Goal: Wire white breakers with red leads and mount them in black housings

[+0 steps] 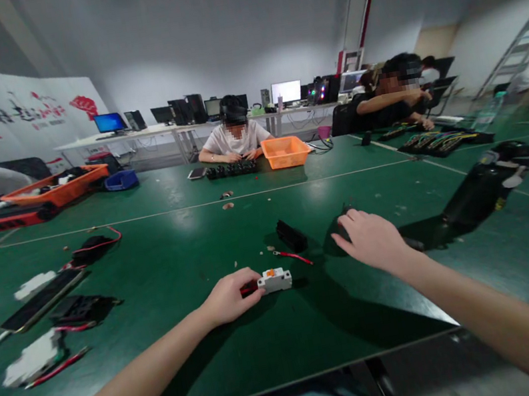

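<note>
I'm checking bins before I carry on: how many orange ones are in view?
2. One orange bin is at far left, beside the blue bin; the other orange bin is near the facing person. Others may be hidden.

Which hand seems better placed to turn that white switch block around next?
Probably the left hand: its thumb and fingers are at the left end of the white circuit breaker. The right hand is farther away, beyond the short red wire.
</note>
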`<state>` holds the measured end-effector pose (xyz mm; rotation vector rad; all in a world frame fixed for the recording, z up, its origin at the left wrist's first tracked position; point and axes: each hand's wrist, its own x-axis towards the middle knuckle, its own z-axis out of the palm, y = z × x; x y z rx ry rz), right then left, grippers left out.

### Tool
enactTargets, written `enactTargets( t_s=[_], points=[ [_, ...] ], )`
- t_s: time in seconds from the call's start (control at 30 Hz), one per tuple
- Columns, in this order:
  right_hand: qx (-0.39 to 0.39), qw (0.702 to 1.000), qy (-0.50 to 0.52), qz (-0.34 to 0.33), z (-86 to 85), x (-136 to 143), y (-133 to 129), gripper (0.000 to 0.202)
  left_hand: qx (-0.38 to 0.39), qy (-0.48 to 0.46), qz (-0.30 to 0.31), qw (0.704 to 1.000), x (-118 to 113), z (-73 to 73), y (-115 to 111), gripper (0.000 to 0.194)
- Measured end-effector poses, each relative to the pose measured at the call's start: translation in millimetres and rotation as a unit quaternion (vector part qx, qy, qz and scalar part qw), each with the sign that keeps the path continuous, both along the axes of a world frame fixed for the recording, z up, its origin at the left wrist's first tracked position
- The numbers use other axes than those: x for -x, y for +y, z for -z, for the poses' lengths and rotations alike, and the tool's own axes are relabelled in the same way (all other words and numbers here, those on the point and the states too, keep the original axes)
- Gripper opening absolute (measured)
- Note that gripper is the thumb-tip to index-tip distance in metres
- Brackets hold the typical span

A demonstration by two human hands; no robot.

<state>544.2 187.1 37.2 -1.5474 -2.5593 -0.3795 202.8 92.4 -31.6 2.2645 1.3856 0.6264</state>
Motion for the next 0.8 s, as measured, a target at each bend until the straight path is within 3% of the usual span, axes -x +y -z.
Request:
enactTargets(
  t_s=[0.13, 0.27, 0.37, 0.47, 0.63, 0.8],
  points=[
    [0.055, 0.992, 0.068, -0.090, 29.1, 31.4, -19.5, 0.041, 0.000, 0.007, 0.001, 1.000, 0.0, -0.2, 0.8, 0.028],
    [0.108, 0.978, 0.105, -0.145, 58.0, 41.1, -11.9, 0.031, -0.002, 0.016, 0.002, 1.000, 0.3, -0.7, 0.7, 0.028],
    [0.119, 0.966, 0.163, -0.159, 69.1, 39.2, -2.8, 0.018, -0.003, 0.017, 0.006, 1.000, 1.0, 0.7, 1.0, 0.028],
    [0.114, 0.944, 0.267, -0.159, 70.9, 34.6, 2.3, 0.010, -0.009, 0.022, 0.010, 1.000, 2.1, 3.1, 1.6, 0.030],
    [0.089, 0.874, 0.462, -0.120, 62.1, 25.2, 2.7, 0.023, -0.022, 0.031, 0.013, 0.999, 3.6, 5.8, 2.2, 0.033],
    [0.084, 0.844, 0.509, -0.144, 62.5, 23.3, -0.6, 0.027, -0.018, 0.029, 0.011, 0.999, 4.6, 7.8, 2.8, 0.035]
  ],
)
